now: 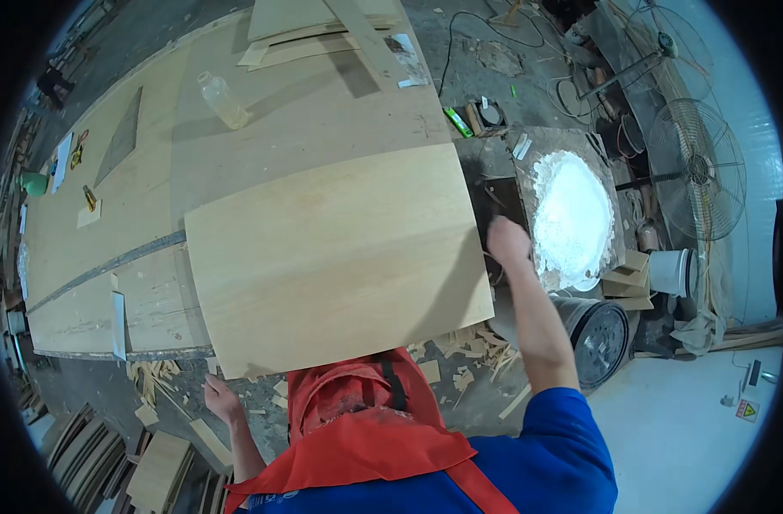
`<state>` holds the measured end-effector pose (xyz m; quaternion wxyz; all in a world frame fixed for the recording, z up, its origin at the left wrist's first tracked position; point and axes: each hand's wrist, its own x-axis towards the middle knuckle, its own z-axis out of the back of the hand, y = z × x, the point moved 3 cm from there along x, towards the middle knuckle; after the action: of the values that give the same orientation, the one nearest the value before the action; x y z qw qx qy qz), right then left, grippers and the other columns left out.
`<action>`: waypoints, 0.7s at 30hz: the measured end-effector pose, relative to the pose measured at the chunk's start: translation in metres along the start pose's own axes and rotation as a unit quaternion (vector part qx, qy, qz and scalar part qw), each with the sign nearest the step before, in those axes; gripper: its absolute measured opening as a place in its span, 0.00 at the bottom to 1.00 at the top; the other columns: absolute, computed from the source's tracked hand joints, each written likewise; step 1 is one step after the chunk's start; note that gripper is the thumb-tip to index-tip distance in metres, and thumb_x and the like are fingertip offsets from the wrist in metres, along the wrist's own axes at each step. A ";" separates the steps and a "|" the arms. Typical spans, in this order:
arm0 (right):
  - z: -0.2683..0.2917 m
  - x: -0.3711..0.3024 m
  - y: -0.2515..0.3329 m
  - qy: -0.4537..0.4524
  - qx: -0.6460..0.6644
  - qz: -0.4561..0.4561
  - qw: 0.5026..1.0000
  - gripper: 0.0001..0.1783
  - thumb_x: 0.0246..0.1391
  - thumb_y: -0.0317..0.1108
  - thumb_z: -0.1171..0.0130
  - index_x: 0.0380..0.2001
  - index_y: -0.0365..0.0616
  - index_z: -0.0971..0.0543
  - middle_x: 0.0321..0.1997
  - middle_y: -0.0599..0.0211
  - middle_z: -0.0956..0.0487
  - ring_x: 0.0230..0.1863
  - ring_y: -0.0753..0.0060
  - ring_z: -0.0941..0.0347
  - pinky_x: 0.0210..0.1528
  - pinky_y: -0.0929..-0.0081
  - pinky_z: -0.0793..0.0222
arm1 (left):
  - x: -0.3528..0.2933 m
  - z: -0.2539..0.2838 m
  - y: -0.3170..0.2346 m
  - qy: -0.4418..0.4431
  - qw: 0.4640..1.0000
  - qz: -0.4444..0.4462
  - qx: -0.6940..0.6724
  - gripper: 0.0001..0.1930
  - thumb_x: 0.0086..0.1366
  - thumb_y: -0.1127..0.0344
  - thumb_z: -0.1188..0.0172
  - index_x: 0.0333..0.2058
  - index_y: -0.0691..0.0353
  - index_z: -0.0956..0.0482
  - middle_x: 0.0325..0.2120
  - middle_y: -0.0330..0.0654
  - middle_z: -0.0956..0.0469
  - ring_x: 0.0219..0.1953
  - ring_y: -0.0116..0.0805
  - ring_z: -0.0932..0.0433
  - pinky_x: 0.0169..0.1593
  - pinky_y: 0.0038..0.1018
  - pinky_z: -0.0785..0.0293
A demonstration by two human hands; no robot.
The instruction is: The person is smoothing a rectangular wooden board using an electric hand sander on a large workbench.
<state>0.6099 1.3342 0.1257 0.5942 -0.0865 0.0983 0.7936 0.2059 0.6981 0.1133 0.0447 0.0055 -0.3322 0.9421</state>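
A pale rectangular plywood sheet (340, 248) lies on the workbench in front of me, its near edge close to my red apron. My right hand (509, 241) is closed just beyond the sheet's right edge, beside a board (528, 184) bearing a mound of white paste or powder (573, 218). Whatever its fingers may hold is hidden. Below the sheet's near left corner is my left hand (223, 401), also with curled fingers. A small pale bit shows by its fingertips, too small to name.
The large workbench (280, 158) carries a plastic bottle (223, 101), stacked thin sheets (323, 30) and a pale strip (118, 325). Fans (698, 169), a dark-lidded bucket (600, 343) and a white bucket (671, 272) stand at right. Wood scraps (473, 351) litter the floor.
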 end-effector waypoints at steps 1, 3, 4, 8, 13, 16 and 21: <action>0.007 0.005 -0.015 -0.030 -0.001 0.002 1.000 0.14 0.65 0.41 0.50 0.37 0.44 0.19 0.37 0.54 0.14 0.41 0.46 0.16 0.42 0.49 0.20 | -0.002 -0.002 0.005 0.003 1.000 -0.003 -0.011 0.23 0.79 0.58 0.51 0.26 0.70 0.27 0.17 0.45 0.31 0.22 0.34 0.37 0.28 0.37 0.36; 0.013 0.022 -0.010 -0.063 0.034 0.026 0.997 0.14 0.66 0.41 0.50 0.37 0.44 0.19 0.36 0.54 0.14 0.41 0.45 0.16 0.41 0.51 0.20 | -0.015 -0.006 0.011 0.001 1.000 -0.002 -0.031 0.23 0.79 0.58 0.51 0.26 0.70 0.27 0.17 0.46 0.30 0.22 0.34 0.36 0.28 0.37 0.36; 0.012 0.022 -0.002 -0.086 0.071 0.044 0.993 0.15 0.67 0.41 0.50 0.37 0.43 0.20 0.36 0.54 0.14 0.40 0.45 0.16 0.40 0.53 0.20 | -0.024 -0.003 0.016 -0.008 1.000 0.003 -0.024 0.23 0.79 0.58 0.51 0.26 0.70 0.27 0.17 0.46 0.30 0.22 0.34 0.36 0.28 0.37 0.36; 0.036 0.046 0.072 -0.052 0.268 0.134 0.953 0.13 0.69 0.38 0.50 0.41 0.41 0.21 0.35 0.51 0.16 0.38 0.42 0.17 0.37 0.58 0.22 | -0.026 -0.030 0.000 -0.012 0.997 -0.073 -0.011 0.22 0.78 0.59 0.51 0.27 0.69 0.26 0.18 0.47 0.28 0.22 0.34 0.35 0.29 0.37 0.35; 0.079 0.032 0.127 -0.043 0.453 0.116 0.883 0.14 0.71 0.35 0.52 0.49 0.37 0.23 0.36 0.50 0.17 0.36 0.40 0.19 0.39 0.57 0.23 | -0.011 -0.026 -0.055 -0.029 0.999 0.016 -0.003 0.21 0.77 0.60 0.49 0.27 0.70 0.26 0.18 0.49 0.28 0.21 0.39 0.33 0.30 0.38 0.33; 0.021 0.037 0.071 -0.229 0.233 0.211 0.921 0.16 0.71 0.37 0.49 0.50 0.35 0.25 0.36 0.49 0.18 0.35 0.46 0.20 0.38 0.57 0.26 | 0.009 -0.029 -0.063 -0.003 1.000 0.010 0.015 0.19 0.77 0.61 0.49 0.28 0.70 0.26 0.19 0.49 0.27 0.22 0.40 0.31 0.31 0.38 0.32; -0.033 -0.025 0.057 -0.212 0.079 0.082 0.971 0.21 0.70 0.46 0.50 0.49 0.35 0.26 0.41 0.38 0.19 0.46 0.35 0.21 0.49 0.46 0.28 | 0.038 -0.025 -0.057 0.012 0.998 -0.056 0.027 0.17 0.75 0.60 0.47 0.34 0.70 0.24 0.24 0.51 0.25 0.26 0.45 0.28 0.34 0.40 0.30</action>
<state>0.5634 1.2865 0.1032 0.5390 0.1389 0.0390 0.8298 0.1737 0.7607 0.1310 0.1009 0.0141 -0.3056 0.9467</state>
